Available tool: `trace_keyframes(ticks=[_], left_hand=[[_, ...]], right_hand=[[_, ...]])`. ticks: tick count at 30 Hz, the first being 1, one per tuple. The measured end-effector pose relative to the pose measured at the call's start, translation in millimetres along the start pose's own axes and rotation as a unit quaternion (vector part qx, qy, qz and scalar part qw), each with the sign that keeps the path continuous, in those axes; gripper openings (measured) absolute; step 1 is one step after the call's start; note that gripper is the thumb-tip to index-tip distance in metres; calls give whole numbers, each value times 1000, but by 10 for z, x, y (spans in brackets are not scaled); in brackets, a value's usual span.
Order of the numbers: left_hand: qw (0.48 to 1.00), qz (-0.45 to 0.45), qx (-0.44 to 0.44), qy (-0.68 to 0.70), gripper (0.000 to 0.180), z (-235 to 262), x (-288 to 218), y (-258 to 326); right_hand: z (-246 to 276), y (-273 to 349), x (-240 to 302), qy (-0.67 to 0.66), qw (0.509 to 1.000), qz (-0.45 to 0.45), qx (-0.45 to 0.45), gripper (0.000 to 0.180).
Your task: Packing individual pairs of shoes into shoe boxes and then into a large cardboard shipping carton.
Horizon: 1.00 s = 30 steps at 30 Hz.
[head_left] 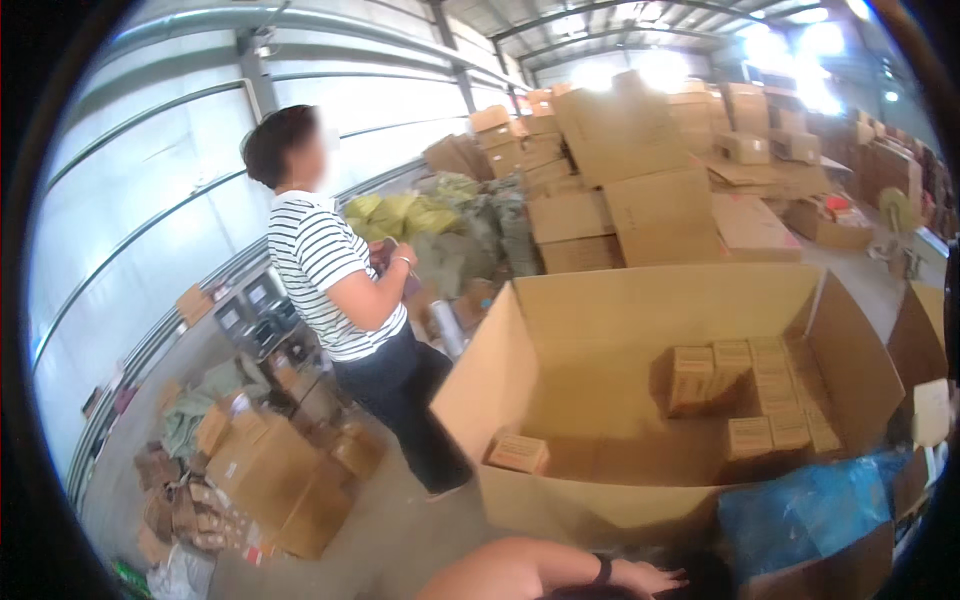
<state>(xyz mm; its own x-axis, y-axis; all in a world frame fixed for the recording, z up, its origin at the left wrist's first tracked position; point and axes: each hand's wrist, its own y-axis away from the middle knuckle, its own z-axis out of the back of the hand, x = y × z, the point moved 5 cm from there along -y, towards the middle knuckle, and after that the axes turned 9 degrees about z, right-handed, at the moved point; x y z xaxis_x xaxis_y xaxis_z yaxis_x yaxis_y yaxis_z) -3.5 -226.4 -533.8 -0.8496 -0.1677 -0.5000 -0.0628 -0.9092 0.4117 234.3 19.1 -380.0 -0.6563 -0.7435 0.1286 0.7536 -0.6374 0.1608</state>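
My left hand [648, 577] is at the bottom edge, a black band around its wrist. Its fingers stretch to the right and I see nothing held in them. Dark material lies just beside the fingertips; I cannot make out what it is. Beyond the hand stands a large open cardboard box [610, 500]. Inside it, several small cartons [773, 388] are grouped toward the right side, and a single small carton [518, 453] sits in the near left corner. A blue plastic bag [805, 510] lies near the box's front right, close to my hand. My right hand is out of sight.
A person [320, 270] in a striped shirt stands left of the big box, hands together at chest height. Stacked cartons [660, 215] rise behind it. Filled sacks [450, 225] lie along the wall. Cardboard boxes [275, 480] and scraps cover the floor at left.
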Motion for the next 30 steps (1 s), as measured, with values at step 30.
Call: trace_keyframes(ticks=[30], left_hand=[[999,0,17,-45,95,-60,95,452]], right_hand=[[-89,433,534,-73,985,67,-140,36]])
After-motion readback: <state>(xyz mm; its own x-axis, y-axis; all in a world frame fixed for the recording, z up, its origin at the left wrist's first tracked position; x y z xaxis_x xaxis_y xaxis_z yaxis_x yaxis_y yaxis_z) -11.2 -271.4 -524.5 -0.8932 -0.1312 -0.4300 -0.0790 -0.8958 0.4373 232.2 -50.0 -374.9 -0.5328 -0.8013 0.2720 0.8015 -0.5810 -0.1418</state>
